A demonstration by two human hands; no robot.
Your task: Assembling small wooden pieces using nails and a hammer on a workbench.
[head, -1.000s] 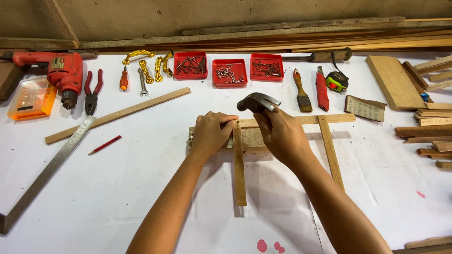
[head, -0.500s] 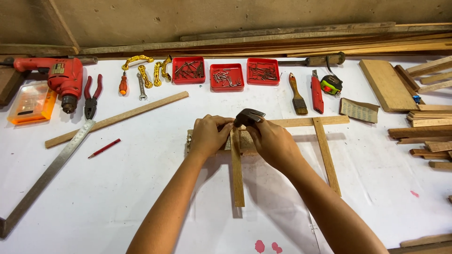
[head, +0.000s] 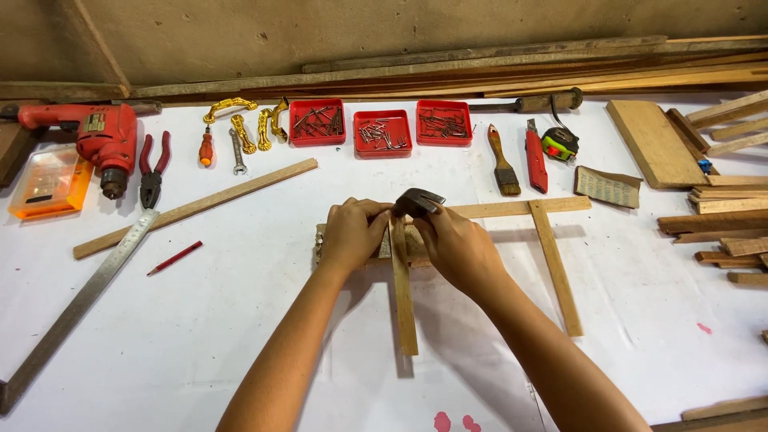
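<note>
Head view, looking down on a white-covered workbench (head: 200, 344). At far nine o'clock a steel ruler (head: 80, 300) runs diagonally, with an orange plastic case (head: 48, 182) and a red power drill (head: 100, 140) above it toward ten o'clock. Next come red-handled pliers (head: 152, 172), a red pencil (head: 174, 258) and a long loose wooden strip (head: 196, 208) lying slantwise. Around eleven o'clock sit brass handles (head: 248, 120), a small screwdriver (head: 206, 148) and a wrench (head: 236, 152). At twelve o'clock three red trays (head: 376, 128) hold nails and screws.

At the centre the left hand (head: 352, 234) is curled, fingertips pinched down at the top end of an upright wooden slat (head: 404, 296), where that slat crosses a horizontal slat (head: 512, 208); whether it pinches a nail I cannot tell. Just beside it, the right hand (head: 456, 248) is closed around a hammer, gripping it close to the head; the dark hammer head (head: 420, 200) sits right above the joint, touching or nearly touching it. A second upright slat (head: 556, 268) hangs from the horizontal one toward three o'clock.

Past one o'clock lie a paintbrush (head: 504, 160), a red utility knife (head: 534, 156), a tape measure (head: 560, 144) and a sheet of sandpaper (head: 606, 188). At two to three o'clock a flat board (head: 652, 144) and stacked wood offcuts (head: 724, 216) fill the edge
</note>
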